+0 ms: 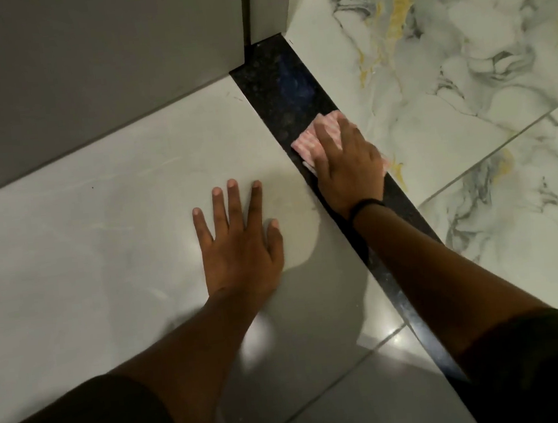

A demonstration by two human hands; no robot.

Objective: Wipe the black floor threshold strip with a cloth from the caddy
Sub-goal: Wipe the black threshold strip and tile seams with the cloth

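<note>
A black speckled threshold strip (288,86) runs diagonally across the floor, from the door frame at the top to the lower right. A pink-and-white striped cloth (311,135) lies flat on the strip's middle. My right hand (345,163) presses down on the cloth with its fingers spread over it, covering most of it. My left hand (240,246) rests palm-down with fingers apart on the plain pale tile, left of the strip, holding nothing. The caddy is out of view.
A grey wall or door panel (91,76) closes off the upper left, and a frame post (266,2) meets the strip's far end. White marble-patterned tiles with grey and gold veins (462,71) lie right of the strip.
</note>
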